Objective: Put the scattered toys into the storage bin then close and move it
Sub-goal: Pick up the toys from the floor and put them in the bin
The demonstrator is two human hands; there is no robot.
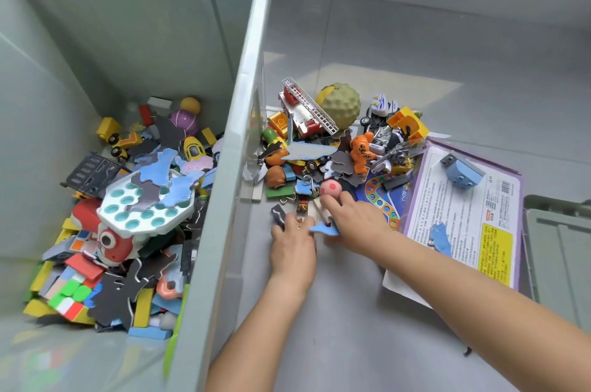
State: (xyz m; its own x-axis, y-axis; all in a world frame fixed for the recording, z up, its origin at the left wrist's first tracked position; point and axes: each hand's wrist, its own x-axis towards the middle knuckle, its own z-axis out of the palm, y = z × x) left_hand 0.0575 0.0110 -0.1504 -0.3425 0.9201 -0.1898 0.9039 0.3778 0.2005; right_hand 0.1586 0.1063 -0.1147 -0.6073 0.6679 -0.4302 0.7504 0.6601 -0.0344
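The large translucent grey storage bin (246,104) stands open on the left, its bottom covered with several toys such as a red-and-white robot (102,231) and puzzle pieces. On the floor to its right lies a pile of scattered toys: a fire truck (303,110), a bumpy green ball (340,104), an orange tiger figure (361,148) and a pink ball (331,188). My left hand (292,244) lies palm down, fingers on small pieces beside a dark puzzle piece (278,214). My right hand (355,222) reaches to the pink ball and pinches a blue puzzle piece (324,228) at its thumb.
A purple-edged game box (463,225) lies right of the pile, carrying a blue block (462,169) and another blue puzzle piece (441,238). A grey-green lid (559,247) rests at the far right. Grey tiled floor (351,311) spreads in front of the pile.
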